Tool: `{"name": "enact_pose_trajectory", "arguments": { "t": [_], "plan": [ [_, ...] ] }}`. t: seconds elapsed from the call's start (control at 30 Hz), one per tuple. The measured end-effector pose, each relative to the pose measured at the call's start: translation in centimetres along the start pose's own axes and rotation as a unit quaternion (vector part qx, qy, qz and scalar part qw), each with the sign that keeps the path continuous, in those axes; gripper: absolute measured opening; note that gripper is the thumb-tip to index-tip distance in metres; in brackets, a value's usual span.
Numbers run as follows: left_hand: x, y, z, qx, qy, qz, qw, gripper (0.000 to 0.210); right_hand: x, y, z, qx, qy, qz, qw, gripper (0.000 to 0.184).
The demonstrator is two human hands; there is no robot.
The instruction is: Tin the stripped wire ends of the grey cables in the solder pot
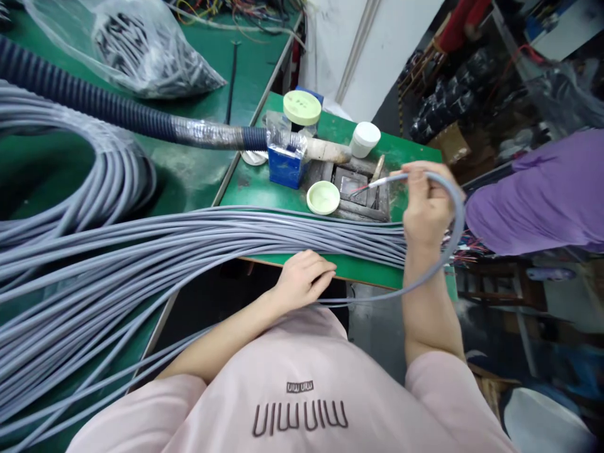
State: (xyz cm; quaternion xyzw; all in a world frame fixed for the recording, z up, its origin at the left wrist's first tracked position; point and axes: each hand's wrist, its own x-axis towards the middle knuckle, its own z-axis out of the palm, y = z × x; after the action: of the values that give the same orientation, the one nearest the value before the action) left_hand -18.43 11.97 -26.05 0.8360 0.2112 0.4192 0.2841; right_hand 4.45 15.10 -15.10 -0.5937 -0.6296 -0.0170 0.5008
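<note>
While the right hand [428,204] pinches the grey cable [457,233] near its tip, its stripped wires [362,189] sit over the square metal pot [363,211] on the green bench [252,189]. Left hand [304,277] loosely bent near the cable bundle [236,228]; can't tell if its grip holds anything. Near pot: shallow pale-green dish [323,197], open, pale inside; white tub [365,138], contents hidden. Clear bag [78,53], far left: short grey pieces [160,63].
</note>
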Motion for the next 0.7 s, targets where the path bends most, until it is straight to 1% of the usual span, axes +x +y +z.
{"name": "enact_pose_trajectory", "arguments": {
  "t": [0.07, 0.13, 0.27, 0.4, 0.57, 0.7],
  "plan": [
    [-0.1, -0.9, 0.3, 0.069, -0.008, -0.011, 0.997, 0.016, -0.7, 0.0, 2.1, 0.010, 0.001, 0.000, 1.000, 0.028],
    [-0.4, -1.7, 0.7, 0.118, -0.026, 0.000, 0.993, 0.017, -0.9, 0.0, 3.7, 0.004, -0.012, -0.008, 1.000, 0.027],
    [-0.8, -2.2, 1.2, 0.145, -0.027, 0.021, 0.989, 0.015, -0.8, 0.5, 5.6, -0.023, -0.051, -0.032, 0.998, 0.028],
    [-0.8, -2.2, 1.0, 0.141, -0.029, 0.026, 0.989, 0.015, -0.8, 0.8, 6.5, -0.059, -0.068, -0.053, 0.995, 0.028],
    [-0.9, -2.3, 1.0, 0.129, -0.040, 0.015, 0.991, 0.018, -1.0, 0.6, 7.1, -0.089, -0.101, -0.062, 0.989, 0.030],
    [-0.9, -2.5, 1.1, 0.125, -0.044, 0.016, 0.991, 0.018, -1.0, 0.7, 7.5, -0.105, -0.108, -0.074, 0.986, 0.032]
  ]
}}
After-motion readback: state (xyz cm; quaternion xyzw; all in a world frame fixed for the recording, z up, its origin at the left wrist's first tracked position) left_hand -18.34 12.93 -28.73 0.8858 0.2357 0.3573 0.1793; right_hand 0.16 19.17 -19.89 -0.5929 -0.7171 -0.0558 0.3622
